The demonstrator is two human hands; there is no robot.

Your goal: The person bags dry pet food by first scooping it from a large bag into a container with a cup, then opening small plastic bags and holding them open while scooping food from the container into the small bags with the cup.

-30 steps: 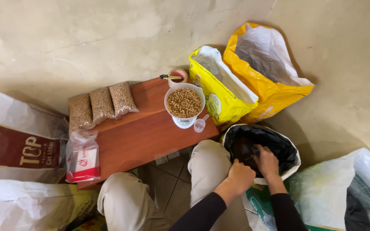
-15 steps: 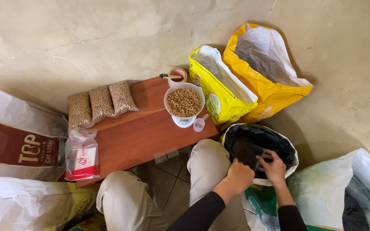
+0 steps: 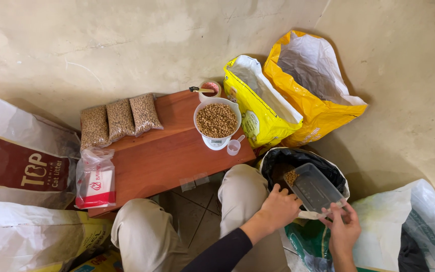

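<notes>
Both hands have lifted a clear plastic container [image 3: 314,187], holding some kibble, from the black-lined bag [image 3: 278,160].

My right hand [image 3: 342,229] holds a clear, smooth plastic tub [image 3: 314,188] over a glossy black plastic bag [image 3: 328,168]; the bench [image 3: 167,151] is polished reddish wood, the floor [image 3: 101,45] rough, matt concrete.

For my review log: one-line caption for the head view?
Both hands, left hand and right hand, hold a clear plastic tub with some kibble over a black-lined sack.

Reddish-brown board [image 3: 167,156], yellow bags [image 3: 298,100] (white inside), brown kibble [image 3: 216,120], black sack [image 3: 303,163], clear tub [image 3: 315,189]
</notes>
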